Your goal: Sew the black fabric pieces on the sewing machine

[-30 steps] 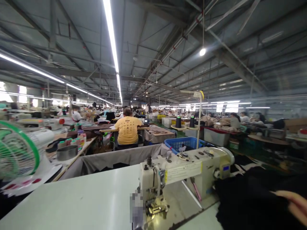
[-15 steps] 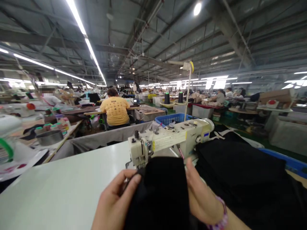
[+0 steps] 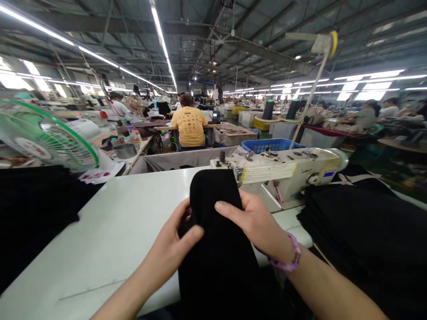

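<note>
A black fabric piece (image 3: pixel 216 240) with a rounded top corner is raised in front of the sewing machine (image 3: pixel 276 171), covering part of its head. My left hand (image 3: pixel 180 235) grips the left edge, its thumb on the near face and its fingers partly hidden behind. On the right edge is my right hand (image 3: pixel 253 218), with a beaded bracelet at the wrist; its thumb presses on the front while the other fingers go behind the cloth. The needle area is hidden by the fabric.
Black fabric stacks lie at the left (image 3: pixel 36 218) and right (image 3: pixel 360 222) of the white table (image 3: pixel 133 231). A green fan (image 3: pixel 50 138) stands at the left. Behind the machine are a blue basket (image 3: pixel 267 145) and a thread stand (image 3: pixel 310 98). A person in yellow (image 3: pixel 189 124) sits ahead.
The view has turned left, bringing the left stack and fan into sight. The fabric is now held away from the needle area, and my right thumb has come onto its front.
</note>
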`<state>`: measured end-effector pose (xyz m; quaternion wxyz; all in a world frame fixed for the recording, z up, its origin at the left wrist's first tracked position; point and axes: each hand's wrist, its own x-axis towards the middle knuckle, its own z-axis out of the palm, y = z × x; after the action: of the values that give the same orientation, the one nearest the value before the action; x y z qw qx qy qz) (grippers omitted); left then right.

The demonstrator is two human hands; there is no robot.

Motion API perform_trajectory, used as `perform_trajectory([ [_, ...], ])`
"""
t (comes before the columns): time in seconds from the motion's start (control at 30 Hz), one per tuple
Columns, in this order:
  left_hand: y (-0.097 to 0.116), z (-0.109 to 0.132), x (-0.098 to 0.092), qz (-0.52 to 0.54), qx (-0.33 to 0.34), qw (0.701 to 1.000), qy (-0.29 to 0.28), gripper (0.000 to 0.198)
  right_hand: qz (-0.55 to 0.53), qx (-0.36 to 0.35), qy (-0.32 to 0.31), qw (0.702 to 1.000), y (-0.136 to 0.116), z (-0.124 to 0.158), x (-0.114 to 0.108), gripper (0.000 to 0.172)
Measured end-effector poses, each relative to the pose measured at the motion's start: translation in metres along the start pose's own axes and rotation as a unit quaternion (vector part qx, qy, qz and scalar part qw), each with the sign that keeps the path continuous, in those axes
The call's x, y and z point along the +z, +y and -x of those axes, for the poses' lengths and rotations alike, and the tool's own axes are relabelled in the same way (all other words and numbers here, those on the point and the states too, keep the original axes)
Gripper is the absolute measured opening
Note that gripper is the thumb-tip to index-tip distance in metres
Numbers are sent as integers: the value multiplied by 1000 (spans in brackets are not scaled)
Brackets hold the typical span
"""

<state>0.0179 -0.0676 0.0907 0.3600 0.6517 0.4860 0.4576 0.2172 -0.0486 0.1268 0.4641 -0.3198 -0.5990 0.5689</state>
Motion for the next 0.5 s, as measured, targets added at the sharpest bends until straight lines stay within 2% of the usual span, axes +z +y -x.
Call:
perform_trajectory([
  [0.13, 9, -4, 2, 3, -20, 1000, -8, 44, 46, -41, 31, 998, -3, -6, 7, 20],
  [0.27, -1, 1, 5, -54, 5, 998, -13, 17, 103, -69, 62, 990, -2, -8, -6, 21],
  [0.3, -4, 3, 5, -56, -4, 998, -10, 11, 133, -88, 76, 984, 0, -8, -10, 20],
  [0.33, -7, 4, 4, -48, -26, 999, 0, 13, 170, -117, 97, 974, 2, -7, -14, 19],
  [0.4, -10, 4, 0, -5, -97, 993, 64, 27, 258, -208, 156, 931, 8, -2, -17, 23],
  [0.47, -11, 3, -5, 71, -165, 970, 164, 34, 335, -320, 208, 861, 15, 8, -12, 38],
  [0.5, -11, 4, -6, 112, -184, 953, 211, 36, 359, -361, 208, 835, 20, 15, -6, 46],
])
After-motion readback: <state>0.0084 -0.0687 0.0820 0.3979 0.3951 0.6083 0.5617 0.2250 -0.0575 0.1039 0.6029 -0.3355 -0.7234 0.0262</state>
